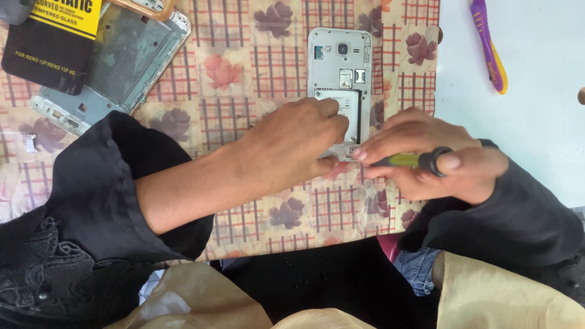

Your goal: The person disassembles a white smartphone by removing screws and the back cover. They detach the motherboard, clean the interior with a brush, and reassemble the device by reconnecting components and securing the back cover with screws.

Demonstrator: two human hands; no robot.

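Holding: left hand (292,143) pressed on the opened phone (339,73), pinning it flat on the flowered cloth (244,67)
Gripping: right hand (426,155) clenched on a screwdriver (407,160), tip at the phone's lower edge
Lying aside: spare phone frame (116,61), purple tool (487,45)

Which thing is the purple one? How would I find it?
Look right of the flowery checked cloth, on the bare white table. Near the top edge lies a purple plastic tool with a yellow stripe, alone, far from the opened phone and both hands.
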